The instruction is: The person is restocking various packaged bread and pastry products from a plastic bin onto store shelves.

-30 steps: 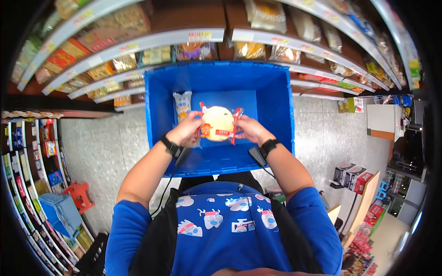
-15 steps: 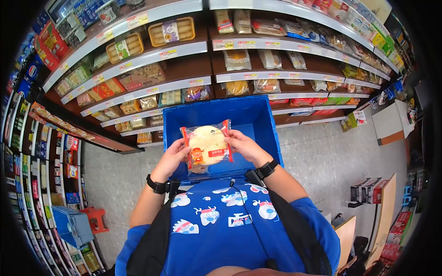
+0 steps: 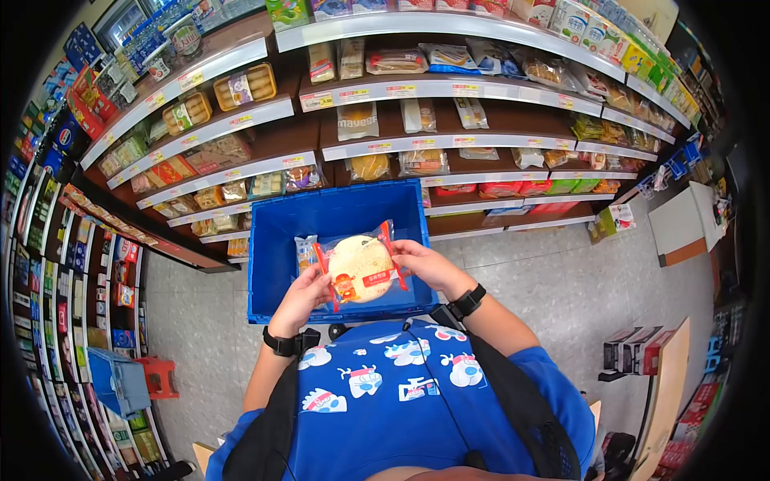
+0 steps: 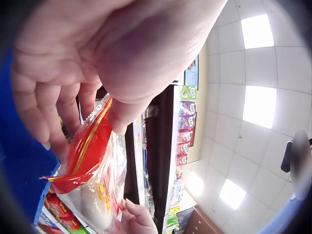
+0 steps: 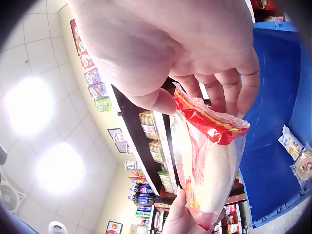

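Shelf price tags too small to read.

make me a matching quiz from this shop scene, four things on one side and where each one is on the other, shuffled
Things:
1. round flat bread in a clear red-edged wrapper
2. blue plastic crate
3. small white-and-orange snack packet
4. red plastic stool

Places:
A. on the floor by the left-hand shelves
B. lying inside the crate
C. held between the left hand and right hand
D. on the floor before the bakery shelves

Pairs: 1-C, 2-D, 3-B, 4-A
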A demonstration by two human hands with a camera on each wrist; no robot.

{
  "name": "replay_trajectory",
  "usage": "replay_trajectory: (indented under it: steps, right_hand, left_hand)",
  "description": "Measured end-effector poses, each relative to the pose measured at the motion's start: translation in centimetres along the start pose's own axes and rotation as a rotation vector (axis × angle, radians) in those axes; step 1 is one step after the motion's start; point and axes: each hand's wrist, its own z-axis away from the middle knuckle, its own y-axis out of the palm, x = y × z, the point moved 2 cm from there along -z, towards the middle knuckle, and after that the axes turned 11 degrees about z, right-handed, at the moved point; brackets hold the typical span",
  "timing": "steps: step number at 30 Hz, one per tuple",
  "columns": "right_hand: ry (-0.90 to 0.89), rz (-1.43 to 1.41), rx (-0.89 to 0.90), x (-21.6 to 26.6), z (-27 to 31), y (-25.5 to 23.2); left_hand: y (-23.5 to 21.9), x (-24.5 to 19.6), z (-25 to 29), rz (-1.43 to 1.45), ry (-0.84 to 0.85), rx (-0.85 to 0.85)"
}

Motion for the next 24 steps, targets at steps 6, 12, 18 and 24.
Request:
replay_trajectory:
  steps: [6, 12, 18, 24]
  right_hand:
    - [0.009, 0.006, -0.022, -1.6, 1.6, 0.1]
    - [0.019, -0.05, -0.061, -1.5, 2.8, 1.6]
    - [0.01, -0.086, -0.1, -3.2, 3.2, 4.0]
    - [-0.004, -0.05, -0.142, -3.3, 4.5, 5.6]
  left_hand:
    - [1.4, 0.2, 1.1, -0.001, 0.006, -0.039]
    - [0.6, -0.2, 2.2, -0.011, -0.057, 0.028]
    - [-1.4, 0.9, 2.9, -0.027, -0.106, 0.038]
    - [-1.3, 0.2, 3.6, -0.058, -0.115, 0.103]
